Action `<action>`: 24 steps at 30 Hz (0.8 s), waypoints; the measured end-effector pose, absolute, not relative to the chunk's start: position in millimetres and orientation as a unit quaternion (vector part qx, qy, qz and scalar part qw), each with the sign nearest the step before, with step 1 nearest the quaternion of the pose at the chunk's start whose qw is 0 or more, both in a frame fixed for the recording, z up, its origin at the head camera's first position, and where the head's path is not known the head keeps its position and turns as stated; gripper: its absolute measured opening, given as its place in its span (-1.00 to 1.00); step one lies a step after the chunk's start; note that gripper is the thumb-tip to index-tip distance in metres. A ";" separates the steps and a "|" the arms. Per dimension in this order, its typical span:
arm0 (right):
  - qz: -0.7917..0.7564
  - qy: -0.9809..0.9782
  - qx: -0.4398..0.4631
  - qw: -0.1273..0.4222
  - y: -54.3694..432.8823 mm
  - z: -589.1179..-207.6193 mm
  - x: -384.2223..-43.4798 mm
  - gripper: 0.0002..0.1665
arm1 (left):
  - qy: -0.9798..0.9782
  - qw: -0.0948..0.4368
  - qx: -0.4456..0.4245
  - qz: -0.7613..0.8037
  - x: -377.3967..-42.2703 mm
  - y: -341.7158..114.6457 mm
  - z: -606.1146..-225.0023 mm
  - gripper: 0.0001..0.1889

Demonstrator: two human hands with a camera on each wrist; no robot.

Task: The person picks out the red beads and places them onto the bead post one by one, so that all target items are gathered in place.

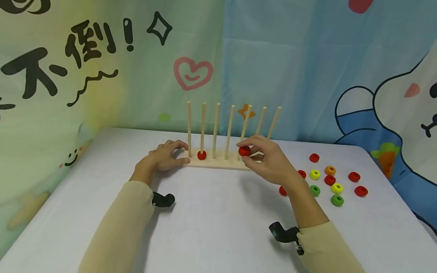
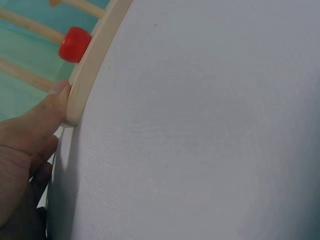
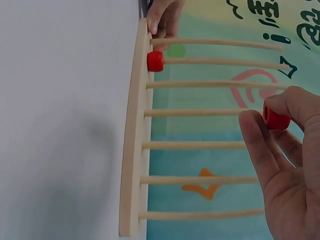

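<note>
A wooden peg stand point(image 1: 217, 166) with several upright pegs stands near the far edge of the table. One red bead point(image 1: 202, 155) sits at the bottom of the second peg from the left. My left hand point(image 1: 167, 156) grips the stand's left end, its thumb against the base in the left wrist view. Between thumb and fingers, my right hand point(image 1: 269, 157) pinches another red bead point(image 3: 276, 121). That bead is off the pegs, with its hole showing in the right wrist view. In the head view the right hand partly covers the stand's right end.
Loose beads lie scattered on the white table point(image 1: 213, 235) to the right: several red ones, such as this red bead point(image 1: 361, 191), plus yellow beads point(image 1: 337, 188), green beads point(image 1: 337, 200) and an orange bead point(image 1: 330, 170). The right forearm passes beside them. A printed curtain point(image 1: 266, 65) hangs behind.
</note>
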State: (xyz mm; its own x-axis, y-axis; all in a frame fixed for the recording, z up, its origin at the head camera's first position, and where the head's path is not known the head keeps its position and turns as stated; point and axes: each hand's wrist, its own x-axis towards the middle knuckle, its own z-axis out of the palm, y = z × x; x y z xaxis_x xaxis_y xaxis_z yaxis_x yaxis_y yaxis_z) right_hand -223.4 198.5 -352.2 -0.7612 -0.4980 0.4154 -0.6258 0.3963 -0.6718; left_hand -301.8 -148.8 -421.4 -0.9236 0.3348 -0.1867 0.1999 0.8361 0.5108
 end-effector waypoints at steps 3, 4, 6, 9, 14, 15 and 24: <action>0.438 -0.830 0.337 0.072 193.7 -352.7 -225.1 -0.61 | 0.948 0.137 0.144 0.247 -302.2 -149.3 -423.1 -0.46; 0.438 -0.831 0.335 0.072 192.5 -353.2 -225.7 -0.61 | 0.949 0.137 0.144 0.246 -302.1 -149.3 -423.3 -0.46; 0.443 -0.830 0.332 0.071 189.8 -353.6 -226.8 -0.61 | 0.948 0.137 0.145 0.246 -302.1 -149.5 -423.2 -0.46; 0.448 -0.828 0.329 0.065 186.2 -353.6 -228.8 -0.62 | 0.950 0.136 0.144 0.243 -302.4 -150.1 -423.1 -0.45; 0.442 -0.831 0.332 0.059 180.1 -348.4 -233.1 -0.64 | 0.949 0.134 0.143 0.245 -302.7 -150.4 -421.8 -0.43; 0.440 -0.832 0.333 0.058 178.9 -346.8 -233.8 -0.64 | 0.949 0.134 0.142 0.246 -303.0 -150.3 -421.7 -0.43; 0.457 -0.819 0.342 0.065 166.0 -342.2 -237.9 -0.65 | 0.949 0.134 0.142 0.247 -305.5 -151.8 -422.9 -0.44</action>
State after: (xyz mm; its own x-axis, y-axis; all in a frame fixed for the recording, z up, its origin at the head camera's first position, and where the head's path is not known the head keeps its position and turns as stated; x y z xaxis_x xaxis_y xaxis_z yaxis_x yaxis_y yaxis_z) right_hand -237.9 166.0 -342.2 -0.7581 -0.4993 0.4196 -0.6191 0.3485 -0.7038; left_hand -305.5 -151.8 -422.9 -0.9233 0.3366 -0.1849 0.2039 0.8376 0.5069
